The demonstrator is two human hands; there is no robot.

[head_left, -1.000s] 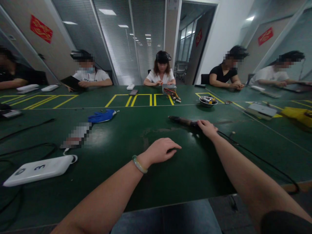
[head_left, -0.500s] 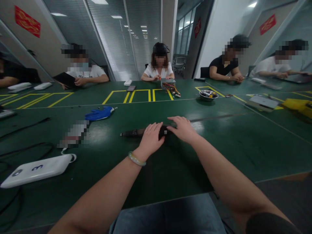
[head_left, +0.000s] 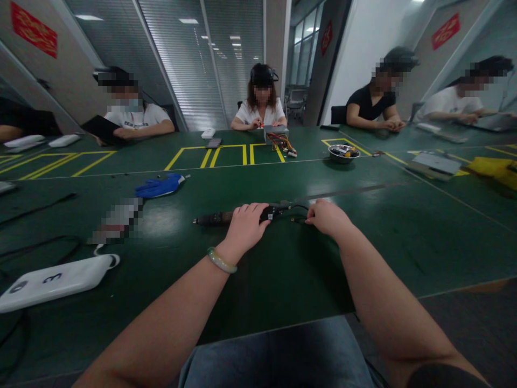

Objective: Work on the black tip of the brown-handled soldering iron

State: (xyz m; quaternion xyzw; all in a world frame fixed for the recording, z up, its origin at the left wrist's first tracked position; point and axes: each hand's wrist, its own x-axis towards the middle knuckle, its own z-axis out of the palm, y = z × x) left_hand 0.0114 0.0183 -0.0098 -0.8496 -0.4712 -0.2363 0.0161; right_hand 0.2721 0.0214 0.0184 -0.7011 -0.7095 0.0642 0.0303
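Note:
A black electric screwdriver (head_left: 215, 218) lies lengthwise on the green table in front of me, its bit end pointing left. My left hand (head_left: 247, 225) rests over the middle of its body, fingers on the far side and thumb on the near side, covering part of it. From the right end of the tool runs a thin black cable (head_left: 299, 207). Closed in a pinch, my right hand (head_left: 330, 217) holds this cable a short way from the tool; the fingertips are partly hidden.
Left of the tool lie a blue glove (head_left: 159, 186), a pixelated flat object (head_left: 119, 220) and a white power bank (head_left: 56, 281) marked 3. Across the table are a metal bowl (head_left: 343, 154) of small items and a grey box (head_left: 276, 133) with coloured wires. Several people sit there.
My right hand has moved right, off the screwdriver's end, and its spread fingers have closed on the cable. The left hand stays on the screwdriver. The view has shifted slightly.

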